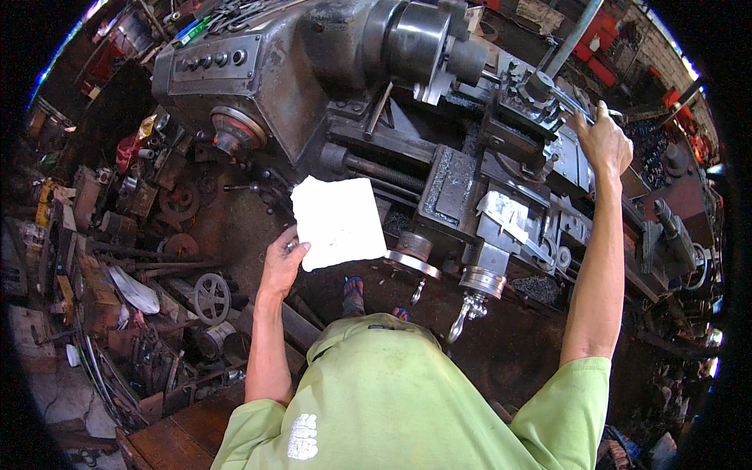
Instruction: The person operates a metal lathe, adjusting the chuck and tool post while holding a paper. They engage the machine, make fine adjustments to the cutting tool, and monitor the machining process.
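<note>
A sheet of white paper (341, 222) with a ragged upper left edge is pinched at its lower left corner between the thumb and fingers of my left hand (283, 260). The glare washes out most of its face. Beyond and to the right, my right hand (607, 142) is at the tool post (539, 86) of a metal lathe. Its thumb and index finger are apart, beside the tool post lever (565, 100); the other fingers are partly hidden. Whether the hand touches the lever is unclear. The lathe's chuck (419, 47) stands left of the tool post.
Below the carriage hang a handwheel (413, 265) and a cross-slide crank handle (468, 313). The lathe headstock (290, 70) has a row of knobs. Metal parts and scrap crowd the floor at left, around a spoked wheel (211, 298). A pale pole (576, 35) rises at upper right.
</note>
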`<control>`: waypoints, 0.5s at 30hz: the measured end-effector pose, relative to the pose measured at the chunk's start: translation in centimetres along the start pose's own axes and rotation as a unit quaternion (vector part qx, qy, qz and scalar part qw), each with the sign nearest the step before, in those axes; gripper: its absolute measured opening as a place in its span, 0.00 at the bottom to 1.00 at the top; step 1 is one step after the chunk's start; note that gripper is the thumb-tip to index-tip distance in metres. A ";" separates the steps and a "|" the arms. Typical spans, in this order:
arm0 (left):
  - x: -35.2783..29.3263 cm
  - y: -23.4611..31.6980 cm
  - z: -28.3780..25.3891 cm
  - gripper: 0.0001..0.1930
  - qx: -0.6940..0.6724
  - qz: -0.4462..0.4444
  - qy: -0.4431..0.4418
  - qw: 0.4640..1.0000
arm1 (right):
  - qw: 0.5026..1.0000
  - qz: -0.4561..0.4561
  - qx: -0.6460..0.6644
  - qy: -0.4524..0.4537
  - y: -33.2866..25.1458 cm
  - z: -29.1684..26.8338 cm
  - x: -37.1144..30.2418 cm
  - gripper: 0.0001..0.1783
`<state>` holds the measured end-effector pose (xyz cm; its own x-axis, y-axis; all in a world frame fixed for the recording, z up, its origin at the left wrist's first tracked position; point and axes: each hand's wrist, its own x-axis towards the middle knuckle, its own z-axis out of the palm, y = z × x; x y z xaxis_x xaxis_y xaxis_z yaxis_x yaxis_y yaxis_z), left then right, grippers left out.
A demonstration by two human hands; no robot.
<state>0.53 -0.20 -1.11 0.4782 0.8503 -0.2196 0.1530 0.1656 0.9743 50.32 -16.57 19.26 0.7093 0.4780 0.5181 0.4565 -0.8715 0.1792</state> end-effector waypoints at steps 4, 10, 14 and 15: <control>-0.1 -0.4 -0.1 0.22 -0.004 0.016 -0.007 1.000 | 1.000 -0.007 -0.002 0.001 0.1 0.0 0.0 0.35; -0.1 -1.3 -0.4 0.25 0.032 0.034 0.000 0.999 | 1.000 -0.004 0.008 0.012 0.1 -0.2 -0.1 0.35; -0.8 -1.1 -0.4 0.22 0.051 0.032 0.022 0.998 | 0.999 -0.006 0.033 0.024 0.0 -0.8 -0.5 0.34; -1.0 -1.0 -0.4 0.20 0.088 0.031 0.043 0.995 | 0.999 0.000 0.029 0.018 0.1 -0.9 -0.6 0.35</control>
<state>-0.40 -0.98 -1.84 0.4170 0.8969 -0.1472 0.2790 0.0278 0.9599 49.43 -17.03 19.71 0.6904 0.4721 0.5482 0.4875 -0.8634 0.1297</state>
